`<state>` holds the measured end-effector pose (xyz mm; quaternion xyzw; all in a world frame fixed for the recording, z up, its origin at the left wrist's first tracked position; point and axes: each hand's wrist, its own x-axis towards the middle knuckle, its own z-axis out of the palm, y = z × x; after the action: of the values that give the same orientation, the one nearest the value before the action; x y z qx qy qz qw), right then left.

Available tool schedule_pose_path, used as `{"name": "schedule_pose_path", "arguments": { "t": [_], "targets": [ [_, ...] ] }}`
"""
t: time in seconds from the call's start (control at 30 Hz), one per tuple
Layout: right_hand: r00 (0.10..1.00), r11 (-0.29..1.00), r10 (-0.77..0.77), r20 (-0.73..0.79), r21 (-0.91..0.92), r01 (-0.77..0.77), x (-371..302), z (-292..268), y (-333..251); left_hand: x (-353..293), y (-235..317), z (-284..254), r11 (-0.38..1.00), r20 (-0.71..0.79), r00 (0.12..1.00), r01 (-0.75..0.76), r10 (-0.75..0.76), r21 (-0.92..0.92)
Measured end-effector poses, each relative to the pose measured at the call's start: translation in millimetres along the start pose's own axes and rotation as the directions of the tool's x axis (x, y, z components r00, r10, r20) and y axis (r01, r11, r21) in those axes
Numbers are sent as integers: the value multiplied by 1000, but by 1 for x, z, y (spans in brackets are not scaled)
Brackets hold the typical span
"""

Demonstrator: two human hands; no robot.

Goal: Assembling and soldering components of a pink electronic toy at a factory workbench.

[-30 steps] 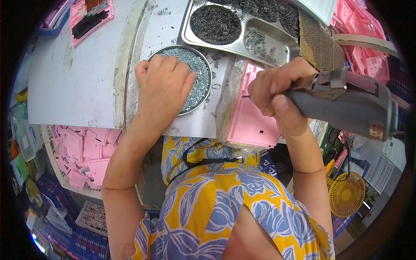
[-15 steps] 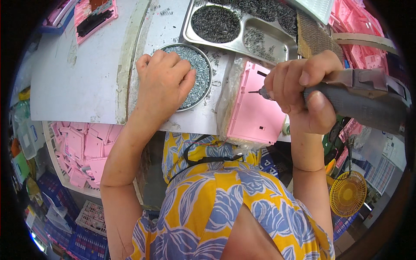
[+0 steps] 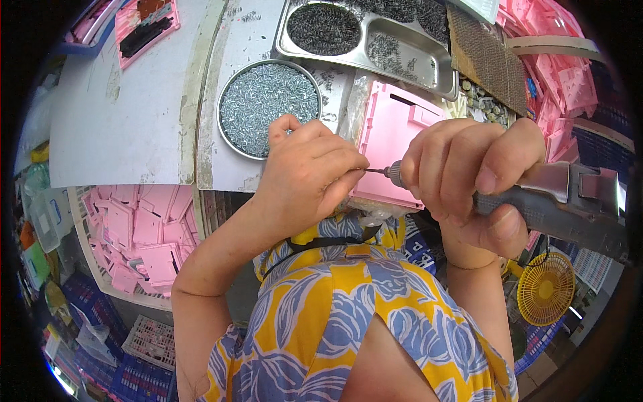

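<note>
Driver (image 3: 556,209) gripped in right hand (image 3: 472,177) over pink panel (image 3: 392,134), bit (image 3: 376,170) at pinched fingertips (image 3: 358,162) of left hand (image 3: 305,175), apparently for steadying, anything held there hidden; screw dish (image 3: 219,114) just beside, presumably for easy reach.

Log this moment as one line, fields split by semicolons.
Left hand: fingertips at bit tip; Right hand: gripping grey electric screwdriver; Things: pink plastic panel beneath, round dish of silvery fasteners; Rest: steel tray with dark springs

White table (image 3: 127,134), round dish (image 3: 220,111), metal tray (image 3: 426,65) atop
</note>
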<state>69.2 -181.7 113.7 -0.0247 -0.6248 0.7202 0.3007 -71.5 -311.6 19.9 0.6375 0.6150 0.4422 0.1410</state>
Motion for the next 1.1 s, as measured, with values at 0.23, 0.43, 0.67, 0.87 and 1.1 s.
{"name": "schedule_pose_path", "arguments": {
  "t": [0.23, 0.43, 0.67, 0.87, 1.1],
  "targets": [
    [996, 995, 83, 22, 56, -84, -13, 3, 7, -9, 7, -4, 993, 86, 996, -49, 40, 111],
    [990, 989, 129, -53, 86, -124, -44, 14, 17, -5, -7, -28, 995, -83, 993, 91, -88, 42],
    [999, 997, 33, 14, -77, -32, -51, 12, 39, -7, -12, -14, 995, -88, 995, 61, -55, 76],
    [983, 993, 62, 172, -110, -44, -41, -1, 36, 44, -22, 21, 991, -87, 989, -118, 124, 64],
    [986, 942, -167, -16, 293, 165, -16, -15, -55, 120, -5, 82, 822, 121, 912, -406, 391, 399]
  ]
}}
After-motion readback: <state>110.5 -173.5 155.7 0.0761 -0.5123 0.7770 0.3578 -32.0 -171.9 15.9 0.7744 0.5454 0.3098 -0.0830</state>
